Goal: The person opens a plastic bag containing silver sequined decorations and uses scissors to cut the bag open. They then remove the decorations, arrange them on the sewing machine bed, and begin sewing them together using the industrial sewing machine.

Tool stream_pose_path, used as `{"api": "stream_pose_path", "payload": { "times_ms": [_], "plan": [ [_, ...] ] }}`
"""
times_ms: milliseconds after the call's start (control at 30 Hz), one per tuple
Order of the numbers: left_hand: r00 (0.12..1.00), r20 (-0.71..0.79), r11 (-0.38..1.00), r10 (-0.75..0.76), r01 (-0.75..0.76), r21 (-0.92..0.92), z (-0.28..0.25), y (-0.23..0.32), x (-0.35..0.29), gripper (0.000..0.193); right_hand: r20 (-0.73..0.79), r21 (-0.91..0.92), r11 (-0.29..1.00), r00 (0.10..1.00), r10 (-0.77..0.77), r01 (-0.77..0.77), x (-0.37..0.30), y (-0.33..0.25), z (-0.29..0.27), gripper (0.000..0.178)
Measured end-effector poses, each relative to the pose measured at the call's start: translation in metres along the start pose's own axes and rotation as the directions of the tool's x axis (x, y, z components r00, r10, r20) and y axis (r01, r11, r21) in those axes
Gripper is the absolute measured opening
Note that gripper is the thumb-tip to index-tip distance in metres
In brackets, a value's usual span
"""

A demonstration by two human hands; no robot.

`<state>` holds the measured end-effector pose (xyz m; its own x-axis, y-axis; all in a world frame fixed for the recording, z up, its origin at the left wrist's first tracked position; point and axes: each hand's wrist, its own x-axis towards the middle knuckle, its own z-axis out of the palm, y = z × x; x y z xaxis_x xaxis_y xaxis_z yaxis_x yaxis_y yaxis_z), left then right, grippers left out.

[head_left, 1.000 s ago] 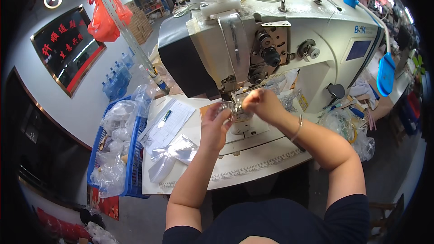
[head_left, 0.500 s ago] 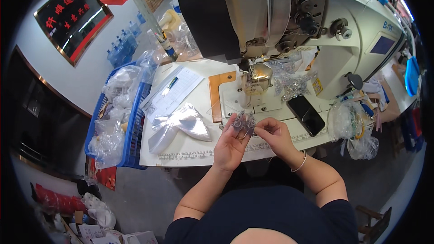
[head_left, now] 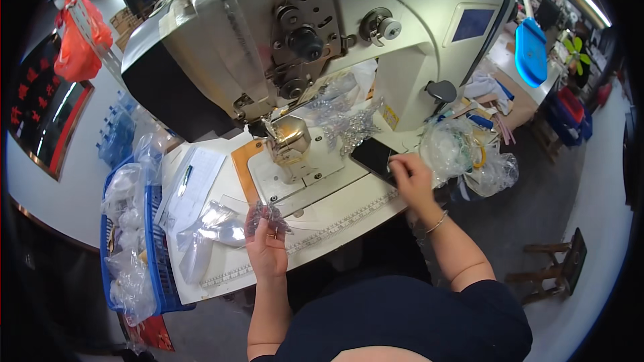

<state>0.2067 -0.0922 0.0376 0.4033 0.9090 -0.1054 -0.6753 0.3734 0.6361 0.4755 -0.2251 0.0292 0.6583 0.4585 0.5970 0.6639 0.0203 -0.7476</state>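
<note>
My left hand (head_left: 268,253) grips a small grey, glittering beaded trim piece (head_left: 268,218) between thumb and fingers, just off the front edge of the sewing table. To the right, my right hand (head_left: 412,179) is closed in a pinch beside a black phone (head_left: 370,155). Whatever sits between its fingertips is too small and blurred to name. Behind both hands stands a white sewing machine (head_left: 406,10), its metal presser area (head_left: 290,139) over a flat plate. A heap of similar sparkling grey pieces (head_left: 355,129) lies under the machine arm.
A ruler strip (head_left: 315,236) runs along the table's front edge. At left are a clear plastic packet (head_left: 225,222), a paper sheet (head_left: 194,181) with a pen and a blue basket (head_left: 155,248) of plastic bags. Clear bags (head_left: 448,151) bulge at the table's right end; a wooden stool (head_left: 567,265) stands beyond.
My right hand has left the trim piece and moved right, toward the phone and bags. My left hand keeps hold of the piece. The view has swung to the right.
</note>
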Motion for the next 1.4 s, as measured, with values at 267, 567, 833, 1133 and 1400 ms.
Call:
{"api": "stream_pose_path", "payload": {
  "times_ms": [267,567,833,1133,1400],
  "plan": [
    [0.994,0.030,0.992,-0.110,0.107,0.069,0.018,-0.023,-0.006,0.039,0.214,-0.319,0.939,0.975,-0.062,0.129,0.013,0.010,-0.024,0.036],
    [0.997,0.020,0.990,-0.071,0.068,0.125,0.014,-0.009,-0.007,0.041,0.365,-0.409,0.901,0.931,0.017,0.144,0.000,0.012,-0.005,0.068],
    [0.998,0.013,0.992,-0.061,0.059,0.108,0.015,-0.010,-0.003,0.040,0.646,-0.031,0.979,0.752,-0.132,0.199,-0.034,-0.021,0.018,0.073],
    [1.000,-0.021,0.994,-0.001,0.003,0.110,0.003,-0.006,0.001,0.037,0.330,-0.449,0.849,0.935,-0.132,0.279,-0.006,0.052,-0.013,0.032],
    [1.000,0.024,0.992,0.015,-0.018,0.128,-0.001,0.004,-0.002,0.034,0.386,-0.356,0.887,0.910,-0.148,0.295,-0.011,0.043,-0.010,0.024]
  ]
}}
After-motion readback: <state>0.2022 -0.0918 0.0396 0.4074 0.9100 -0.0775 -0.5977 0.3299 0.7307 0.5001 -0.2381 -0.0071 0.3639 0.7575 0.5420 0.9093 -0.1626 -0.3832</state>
